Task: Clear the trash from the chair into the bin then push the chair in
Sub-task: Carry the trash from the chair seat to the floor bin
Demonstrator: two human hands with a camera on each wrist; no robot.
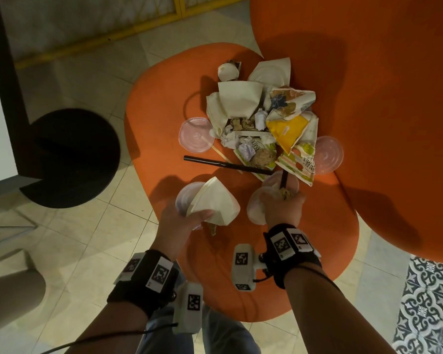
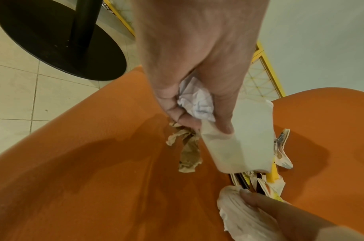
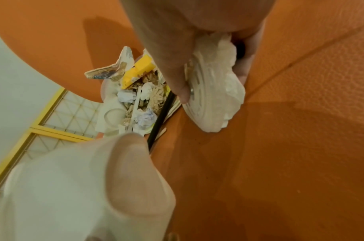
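1. Orange upholstery: in the head view the chair (image 1: 164,118) carries a trash pile (image 1: 264,123) at the rear of its seat, against the backrest. The left hand (image 1: 179,226) grips a folded white paper container (image 1: 215,200) with a clear lid behind it. The right hand (image 1: 283,208) grips a crumpled white wrapper and a black straw (image 1: 283,180). A second black straw (image 1: 228,165) lies on the seat.
2. Left wrist view: fingers (image 2: 183,114) are clamped on the white container (image 2: 238,138), a crumpled tissue (image 2: 197,101) and brown paper (image 2: 187,146).
3. Right wrist view: the thumb (image 3: 176,73) presses a clear lid (image 3: 197,97) and white wrapper (image 3: 220,81) into the palm. The bin is out of frame.
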